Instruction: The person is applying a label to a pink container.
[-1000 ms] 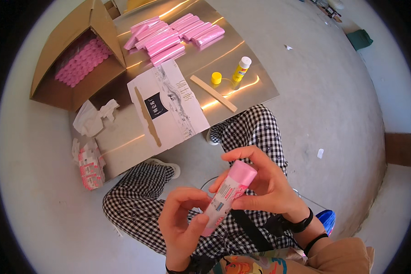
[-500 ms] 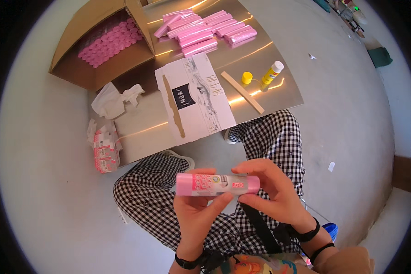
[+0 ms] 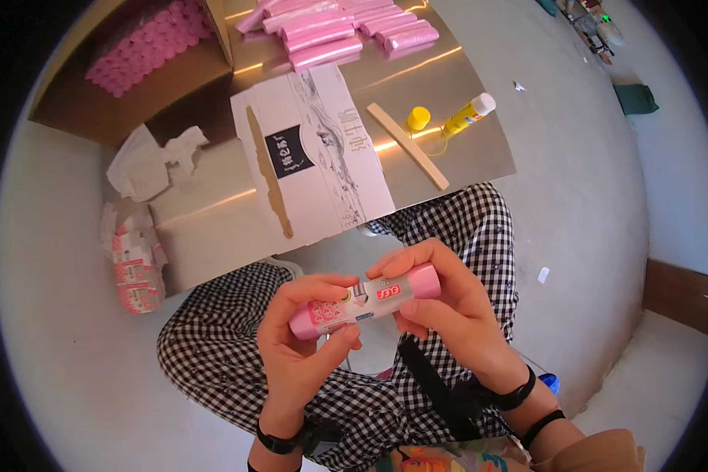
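Observation:
Above my lap I hold a pink roll of plastic bags between both hands, tilted with its right end higher. A printed paper label with pink and grey areas lies around its middle. My left hand grips the left part, thumb below and fingers over the top. At the right end, my right hand has its fingers on the upper side and its thumb underneath. The label's back side is hidden from view. On the metal table, a stack of similar labels sits at the left corner.
Several bare pink rolls lie at the table's back; more fill the cardboard box at left. A flattened white carton lies mid-table. Right of it are a wooden strip, a yellow cap and a glue stick. Crumpled paper lies left.
The roll has tilted, its right end rising. My right hand has closed onto it, and my left fingers have come over its top. The view has shifted, moving the table leftward and up.

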{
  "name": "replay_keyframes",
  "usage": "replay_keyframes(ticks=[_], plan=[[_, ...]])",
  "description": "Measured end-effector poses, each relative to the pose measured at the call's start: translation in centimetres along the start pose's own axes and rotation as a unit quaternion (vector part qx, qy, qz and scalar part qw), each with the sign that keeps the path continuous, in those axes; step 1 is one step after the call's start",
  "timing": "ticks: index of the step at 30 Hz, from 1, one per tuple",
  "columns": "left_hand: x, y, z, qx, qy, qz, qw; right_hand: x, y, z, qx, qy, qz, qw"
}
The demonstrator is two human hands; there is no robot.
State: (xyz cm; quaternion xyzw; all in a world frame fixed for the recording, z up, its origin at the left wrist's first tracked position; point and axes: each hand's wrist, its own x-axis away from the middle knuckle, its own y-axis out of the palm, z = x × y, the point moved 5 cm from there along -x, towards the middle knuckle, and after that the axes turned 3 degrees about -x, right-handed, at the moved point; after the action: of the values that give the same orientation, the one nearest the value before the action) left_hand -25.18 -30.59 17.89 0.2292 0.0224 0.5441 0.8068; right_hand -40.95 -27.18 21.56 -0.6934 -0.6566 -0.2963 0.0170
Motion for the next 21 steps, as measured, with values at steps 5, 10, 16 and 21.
replay_keyframes(ticks=[5, 10, 16, 21], plan=[[-1.0, -0.9, -1.8, -0.045, 0.03, 0.015, 0.998, -1.7, -1.3, 2.0, 0.008, 0.0, 0.016, 1.0], [-1.8, -1.3, -2.5, -0.075, 0.031, 0.032, 0.996, -2.8, -1.9, 2.9, -0.005, -0.033, 0.019, 0.999], [-1.8, -1.5, -3.3, -0.059, 0.029, 0.036, 0.997, -3.1, -2.2, 3.5, -0.002, -0.05, 0.022, 0.998], [-1.6, -1.5, -3.1, -0.059, 0.05, 0.032, 0.997, -2.8, -2.1, 3.1, -0.001, -0.043, 0.013, 0.999]])
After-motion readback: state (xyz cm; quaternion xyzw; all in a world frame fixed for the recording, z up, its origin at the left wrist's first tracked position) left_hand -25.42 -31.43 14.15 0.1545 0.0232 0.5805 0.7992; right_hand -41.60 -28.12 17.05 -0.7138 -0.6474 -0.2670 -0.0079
